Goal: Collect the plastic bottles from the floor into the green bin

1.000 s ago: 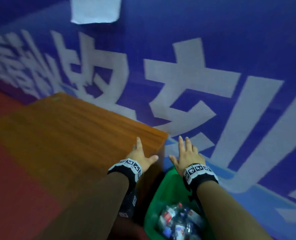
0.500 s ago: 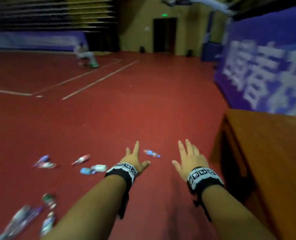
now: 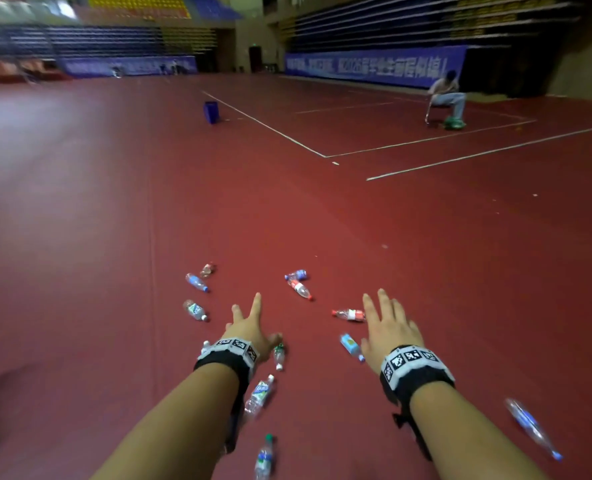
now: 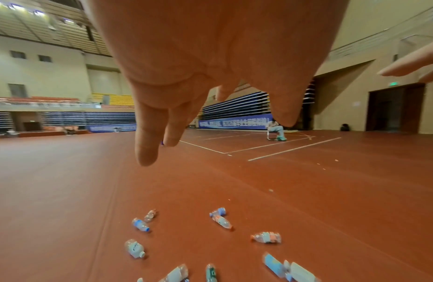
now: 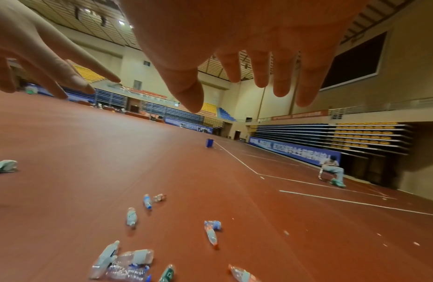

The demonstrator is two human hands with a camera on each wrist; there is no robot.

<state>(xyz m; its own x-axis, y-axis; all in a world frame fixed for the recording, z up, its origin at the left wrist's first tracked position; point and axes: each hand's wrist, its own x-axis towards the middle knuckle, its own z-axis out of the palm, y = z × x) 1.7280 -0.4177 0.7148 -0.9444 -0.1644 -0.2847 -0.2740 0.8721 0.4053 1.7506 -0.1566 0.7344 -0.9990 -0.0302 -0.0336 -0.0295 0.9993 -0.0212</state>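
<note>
Head high; wrists low; bottles (image 3: 299, 288) shared

Bare floor (image 3: 80, 237) all round; only scattered bottles (image 3: 299, 288) lie w/ gaps between.

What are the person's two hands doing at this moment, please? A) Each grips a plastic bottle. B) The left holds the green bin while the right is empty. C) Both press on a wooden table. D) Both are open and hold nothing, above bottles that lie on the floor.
D: the left hand and right hand show straight, spread fingers holding nothing, while the plastic bottles lie scattered on the red floor.
</note>
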